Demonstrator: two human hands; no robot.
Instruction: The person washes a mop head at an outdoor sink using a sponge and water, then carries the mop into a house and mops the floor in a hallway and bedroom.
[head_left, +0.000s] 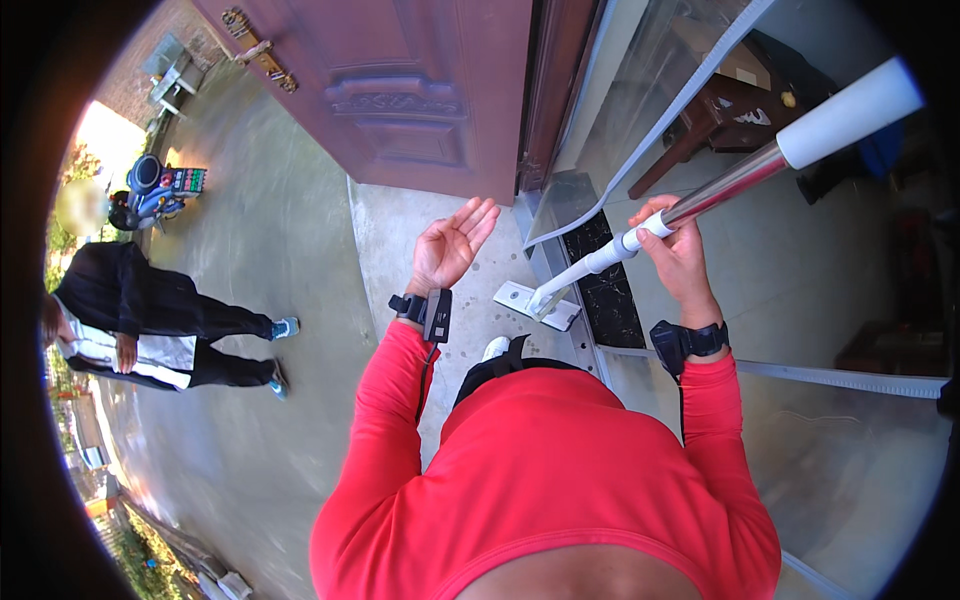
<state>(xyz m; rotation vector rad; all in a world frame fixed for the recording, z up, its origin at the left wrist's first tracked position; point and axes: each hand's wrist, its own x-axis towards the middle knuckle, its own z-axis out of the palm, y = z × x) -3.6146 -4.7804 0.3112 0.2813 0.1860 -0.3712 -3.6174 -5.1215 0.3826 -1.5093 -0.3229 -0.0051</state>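
Observation:
My right hand (679, 251) grips the white and chrome pole (727, 189) of a flat mop, just below its shiny section. A thick white sleeve (847, 112) covers the pole's upper end, at the upper right. Down at the other end, the flat white mop head (514, 295) rests on the pale concrete beside the threshold. With palm turned up and fingers extended, my left hand (454, 244) holds nothing and hovers above the concrete step. Both wrists carry black strapped devices.
A brown panelled door (435, 142) stands open ahead. Clear plastic curtains with white zip edging (660, 124) hang at the doorway, over a black threshold strip (604, 289). Inside is a dark wooden table (712, 112). On the left stand another person (150, 300) and a scooter (154, 184).

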